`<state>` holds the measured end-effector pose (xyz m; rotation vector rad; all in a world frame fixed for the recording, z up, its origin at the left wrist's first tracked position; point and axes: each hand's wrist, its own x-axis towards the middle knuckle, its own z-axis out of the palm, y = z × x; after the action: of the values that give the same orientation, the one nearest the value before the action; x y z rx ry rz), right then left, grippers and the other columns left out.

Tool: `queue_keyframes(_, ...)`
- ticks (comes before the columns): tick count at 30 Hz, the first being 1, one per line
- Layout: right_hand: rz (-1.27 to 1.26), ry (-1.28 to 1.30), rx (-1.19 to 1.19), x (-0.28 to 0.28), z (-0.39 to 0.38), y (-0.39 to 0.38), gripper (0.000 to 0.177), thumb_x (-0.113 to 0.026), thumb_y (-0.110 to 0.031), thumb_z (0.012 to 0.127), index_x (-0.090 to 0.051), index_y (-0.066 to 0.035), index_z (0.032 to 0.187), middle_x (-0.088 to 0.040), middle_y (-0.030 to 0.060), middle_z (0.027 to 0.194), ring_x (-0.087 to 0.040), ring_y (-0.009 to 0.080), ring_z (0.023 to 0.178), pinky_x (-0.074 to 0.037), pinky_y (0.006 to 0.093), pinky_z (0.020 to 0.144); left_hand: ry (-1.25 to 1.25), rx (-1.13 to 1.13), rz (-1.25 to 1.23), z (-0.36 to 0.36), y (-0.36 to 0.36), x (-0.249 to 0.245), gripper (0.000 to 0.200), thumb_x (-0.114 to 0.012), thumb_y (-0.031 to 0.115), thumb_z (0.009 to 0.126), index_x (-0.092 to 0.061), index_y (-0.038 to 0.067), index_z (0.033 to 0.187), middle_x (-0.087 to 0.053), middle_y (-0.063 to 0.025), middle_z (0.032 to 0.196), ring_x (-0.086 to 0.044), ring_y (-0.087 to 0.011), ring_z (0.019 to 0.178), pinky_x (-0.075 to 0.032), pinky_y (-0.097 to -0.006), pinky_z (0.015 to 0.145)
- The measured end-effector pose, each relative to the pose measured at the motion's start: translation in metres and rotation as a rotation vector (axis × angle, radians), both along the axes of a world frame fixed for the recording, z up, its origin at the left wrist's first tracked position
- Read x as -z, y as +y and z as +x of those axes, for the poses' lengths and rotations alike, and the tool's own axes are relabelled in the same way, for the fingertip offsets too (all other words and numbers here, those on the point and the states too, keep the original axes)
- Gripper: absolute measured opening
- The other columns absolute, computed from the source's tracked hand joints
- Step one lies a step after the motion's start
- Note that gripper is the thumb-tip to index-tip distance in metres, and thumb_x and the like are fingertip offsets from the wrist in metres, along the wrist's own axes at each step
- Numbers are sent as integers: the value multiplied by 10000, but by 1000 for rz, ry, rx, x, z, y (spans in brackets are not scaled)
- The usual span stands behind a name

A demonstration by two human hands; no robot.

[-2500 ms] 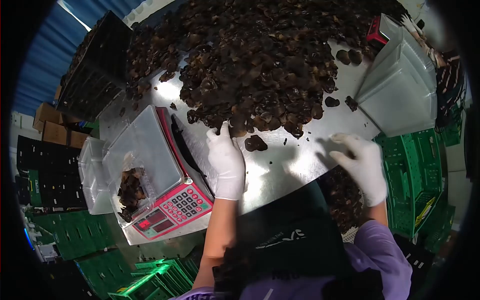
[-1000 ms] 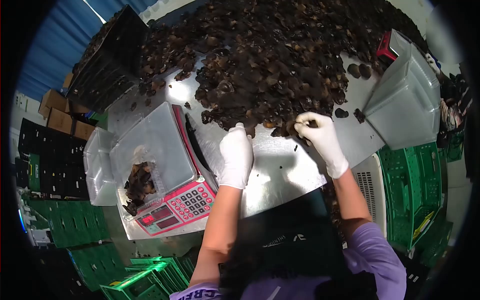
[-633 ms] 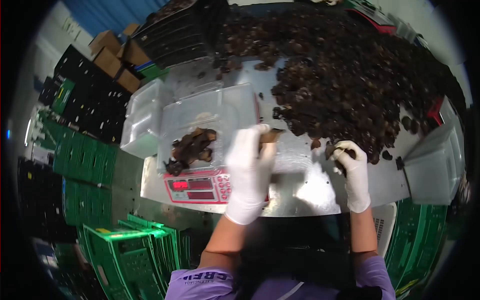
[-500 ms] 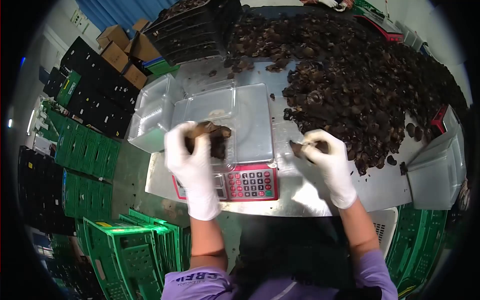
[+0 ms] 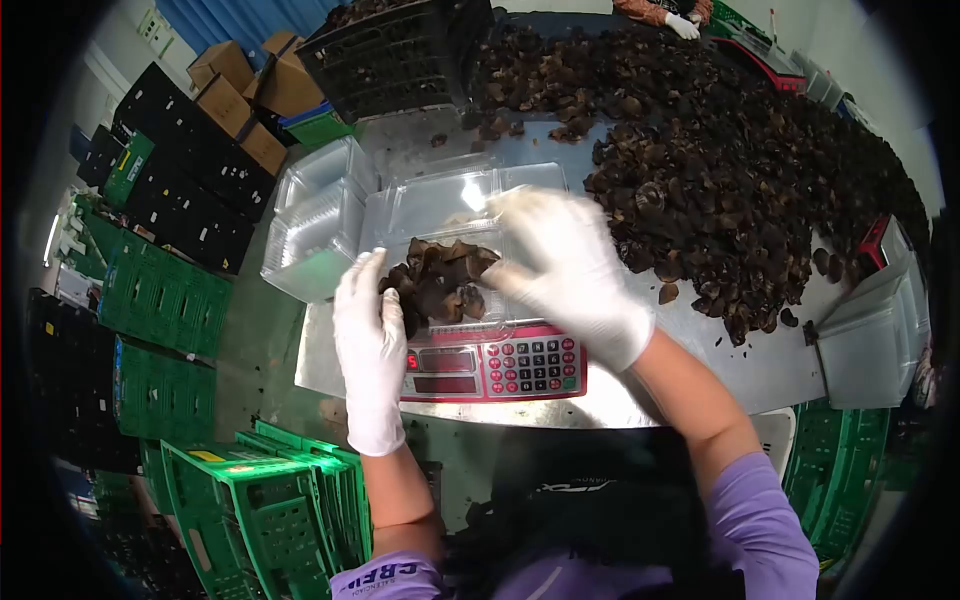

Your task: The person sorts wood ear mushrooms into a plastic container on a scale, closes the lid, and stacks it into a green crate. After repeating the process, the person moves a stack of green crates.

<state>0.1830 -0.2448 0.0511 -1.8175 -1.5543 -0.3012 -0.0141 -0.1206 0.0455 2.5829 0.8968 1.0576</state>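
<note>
A clear plastic clamshell box (image 5: 415, 205) lies with its lid folded back on a red digital scale (image 5: 538, 366). Dark brown mushrooms, like wood ear (image 5: 440, 283), are heaped in its near half. At the left side of the heap is my left hand (image 5: 370, 335), white-gloved, fingers stretched upward and thumb against the mushrooms. My right hand (image 5: 575, 275), also gloved and somewhat blurred, reaches over the right side of the box. Its thumb is near the heap and its fingers are spread apart over the lid's edge; nothing shows in its grasp.
A large mushroom pile (image 5: 720, 170) covers the table's right and far side. Stacked clear boxes stand at left (image 5: 315, 225) and right (image 5: 875, 335). A black crate (image 5: 385, 65) sits behind. Green crates (image 5: 270, 510) stand lower left. Another person's gloved hand (image 5: 683, 25) is at the far edge.
My right hand has moved left from beside the pile to over the box, and the mushroom piece it held is gone from it. My left hand has let go of its mushrooms, now in the box.
</note>
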Motion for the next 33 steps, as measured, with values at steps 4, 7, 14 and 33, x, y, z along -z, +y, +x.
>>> queue_keyframes(4, -201, -148, 531, 77, 99, -51, 665, -754, -297, 706, -516, -110, 1298, -524, 154, 1278, -447, 323, 1258, -337, 515, 1037, -165, 94, -23, 15, -48, -16, 348, -557, -35, 839, -611, 14, 1179, -603, -178, 1181, -570, -336, 1126, -443, -404, 982)
queue_keyframes(7, -462, -129, 560, 97, 105, -107, 568, -751, -290, 717, -563, -143, 1233, -515, 141, 1275, -385, 335, 1321, -269, 555, 1081, -96, 427, -96, 43, -104, -11, 361, -603, -64, 795, -616, -12, 1152, -616, -156, 1161, -588, -313, 1105, -459, -379, 965)
queue_keyframes(14, -342, -22, 594, 112, 59, -222, 196, -652, -203, 805, -665, -110, 978, -607, 70, 1105, -502, 264, 1186, -265, 505, 1076, 283, 767, -428, 98, -174, 58, 448, -652, 99, 823, -540, 30, 1251, -554, -188, 1216, -568, -390, 1089, -485, -428, 906)
queue_keyframes(33, 55, 58, 527, 115, 88, -211, 216, -613, -73, 754, -691, -108, 952, -659, 18, 941, -614, 215, 893, -440, 353, 818, 499, 594, -237, 199, -244, 118, 392, -751, 256, 748, -571, 20, 1004, -574, -144, 979, -596, -293, 919, -516, -415, 716)
